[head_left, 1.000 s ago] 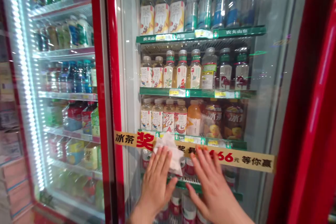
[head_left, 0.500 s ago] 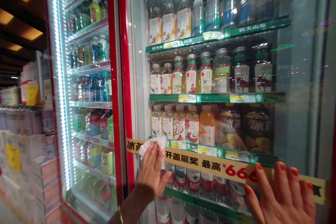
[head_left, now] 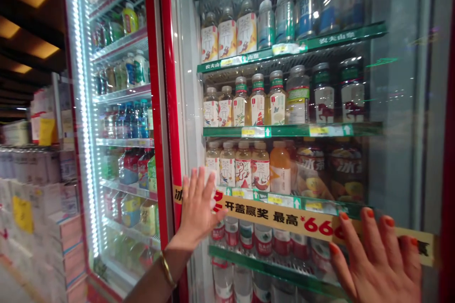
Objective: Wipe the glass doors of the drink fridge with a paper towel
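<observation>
My left hand (head_left: 199,206), with a gold bracelet (head_left: 166,269) on its wrist, presses a white cloth (head_left: 213,177) against the glass door (head_left: 401,104). Its fingers point up and lie flat; most of the cloth is hidden behind them. The hand covers part of a tan strip (head_left: 249,207) with black and red lettering that runs across the door. At the lower right, my right hand (head_left: 382,260), with orange nails, has its fingers spread over the right part of the same strip. It holds nothing.
Behind the glass, green-edged shelves (head_left: 291,130) carry rows of drink bottles (head_left: 277,99). A red door frame (head_left: 172,104) separates this from another lit drinks fridge (head_left: 122,139) on the left. Stacked boxes (head_left: 69,236) and yellow tags (head_left: 22,214) stand at far left.
My left hand has slid left and slightly up with the cloth, uncovering a red character on the strip. My right hand stays at the lower right, shifted only slightly in view.
</observation>
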The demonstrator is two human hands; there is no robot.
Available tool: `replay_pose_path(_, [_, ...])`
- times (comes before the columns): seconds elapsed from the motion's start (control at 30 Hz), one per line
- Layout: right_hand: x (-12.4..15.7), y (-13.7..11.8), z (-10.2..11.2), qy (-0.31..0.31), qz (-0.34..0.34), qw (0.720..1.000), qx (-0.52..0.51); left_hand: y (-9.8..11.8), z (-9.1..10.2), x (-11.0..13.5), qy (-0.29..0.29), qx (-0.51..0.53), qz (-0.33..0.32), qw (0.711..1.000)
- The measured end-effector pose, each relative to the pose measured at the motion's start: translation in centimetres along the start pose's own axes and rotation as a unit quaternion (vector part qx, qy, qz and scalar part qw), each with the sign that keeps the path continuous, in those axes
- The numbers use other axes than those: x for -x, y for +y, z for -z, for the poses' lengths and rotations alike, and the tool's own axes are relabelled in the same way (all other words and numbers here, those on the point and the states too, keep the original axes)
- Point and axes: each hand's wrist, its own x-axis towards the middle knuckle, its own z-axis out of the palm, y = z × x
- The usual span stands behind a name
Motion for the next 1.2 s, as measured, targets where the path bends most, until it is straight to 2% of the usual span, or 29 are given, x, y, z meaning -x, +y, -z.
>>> replay_pose_path(0.07, [-0.3, -0.3, 0.1, 0.002, -0.017, 1.000, -0.010, 0.3, 0.5, -3.4, 0.026, 0.013, 0.090, 0.995])
replay_pose_path(0.1, [-0.4, -0.4, 0.1, 0.005, -0.019, 1.000, -0.015, 1.2, 0.6, -5.0, 0.035, 0.021, 0.110, 0.993])
replay_pose_path(0.13, [-0.5, -0.4, 0.1, 0.008, -0.020, 1.000, -0.019, 2.4, 0.5, -6.0, 0.039, 0.030, 0.103, 0.994])
replay_pose_path(0.17, [-0.5, -0.5, 0.2, 0.008, -0.019, 0.999, -0.024, 3.7, 0.4, -6.3, 0.032, 0.042, 0.066, 0.996])
replay_pose_path(0.23, [-0.6, -0.4, 0.2, 0.011, -0.014, 0.999, -0.032, 5.9, 0.0, -4.9, -0.010, 0.070, -0.074, 0.995])
replay_pose_path(0.3, [-0.5, -0.4, 0.1, 0.009, -0.028, 0.999, -0.041, 6.2, -0.2, -2.4, -0.060, 0.082, -0.221, 0.970])
replay_pose_path(0.33, [-0.4, -0.3, 0.0, 0.009, -0.029, 0.999, -0.043, 5.4, -0.1, -1.5, -0.072, 0.077, -0.250, 0.962])
replay_pose_path(0.37, [-0.4, -0.4, 0.0, 0.008, -0.026, 0.999, -0.043, 4.3, 0.1, -1.2, -0.070, 0.068, -0.241, 0.966])
replay_pose_path(0.4, [-0.3, -0.4, 0.0, 0.007, -0.023, 0.999, -0.043, 2.9, 0.4, -1.6, -0.056, 0.056, -0.199, 0.977])
replay_pose_path(0.47, [-0.3, -0.6, 0.2, 0.007, -0.016, 0.999, -0.042, 0.8, 1.0, -4.5, -0.003, 0.037, -0.054, 0.998])
replay_pose_path(0.53, [-0.7, -0.8, 0.7, 0.011, -0.025, 0.998, -0.052, 0.7, 1.2, -7.9, 0.047, 0.033, 0.062, 0.996])
replay_pose_path(0.57, [-1.2, -0.8, 1.1, 0.011, -0.032, 0.998, -0.060, 1.5, 1.0, -9.1, 0.058, 0.039, 0.077, 0.995])
replay_pose_path(0.6, [-1.8, -0.8, 1.5, 0.012, -0.033, 0.997, -0.066, 2.6, 0.8, -9.5, 0.058, 0.051, 0.059, 0.995])
replay_pose_path(0.63, [-2.6, -0.8, 1.9, 0.012, -0.027, 0.997, -0.069, 3.9, 0.5, -9.2, 0.044, 0.065, 0.009, 0.997])
replay_pose_path(0.7, [-4.8, -0.5, 2.5, 0.015, 0.004, 0.998, -0.061, 5.7, -0.1, -7.0, -0.014, 0.091, -0.142, 0.985])
replay_pose_path(0.73, [-6.0, -0.4, 2.6, 0.017, 0.026, 0.998, -0.050, 5.8, -0.2, -5.6, -0.045, 0.096, -0.207, 0.973])
replay_pose_path(0.77, [-7.1, -0.3, 2.5, 0.017, 0.049, 0.998, -0.040, 5.2, -0.1, -4.6, -0.066, 0.095, -0.241, 0.964])
replay_pose_path(0.8, [-8.2, -0.1, 2.3, 0.013, 0.072, 0.997, -0.033, 4.1, 0.2, -4.1, -0.076, 0.089, -0.239, 0.964])
replay_pose_path(0.87, [-9.6, -0.1, 1.6, -0.001, 0.103, 0.994, -0.018, 1.2, 1.1, -5.4, -0.062, 0.070, -0.141, 0.986])
replay_pose_path(0.93, [-10.2, -0.2, 1.0, -0.011, 0.112, 0.994, -0.006, -0.9, 1.9, -8.6, -0.018, 0.048, -0.001, 0.999])
replay_pose_path(1.0, [-10.2, -0.3, 0.6, -0.011, 0.100, 0.995, 0.001, -0.8, 2.3, -11.5, 0.022, 0.031, 0.086, 0.996])
replay_pose_path(1.03, [-10.1, -0.4, 0.5, -0.008, 0.097, 0.995, -0.002, 0.1, 2.2, -12.0, 0.030, 0.024, 0.091, 0.995])
replay_pose_path(1.07, [-10.0, -0.4, 0.5, -0.004, 0.096, 0.995, -0.008, 1.3, 2.1, -11.8, 0.030, 0.019, 0.065, 0.997])
replay_pose_path(1.1, [-9.9, -0.3, 0.5, -0.001, 0.096, 0.995, -0.016, 2.6, 1.8, -10.8, 0.020, 0.014, 0.012, 1.000])
replay_pose_path(1.17, [-9.6, -0.2, 0.5, 0.005, 0.098, 0.995, -0.025, 4.3, 1.3, -7.7, -0.013, 0.003, -0.149, 0.989])
replay_pose_path(1.2, [-9.4, -0.2, 0.6, 0.008, 0.097, 0.995, -0.025, 4.3, 1.2, -6.2, -0.025, -0.006, -0.215, 0.976])
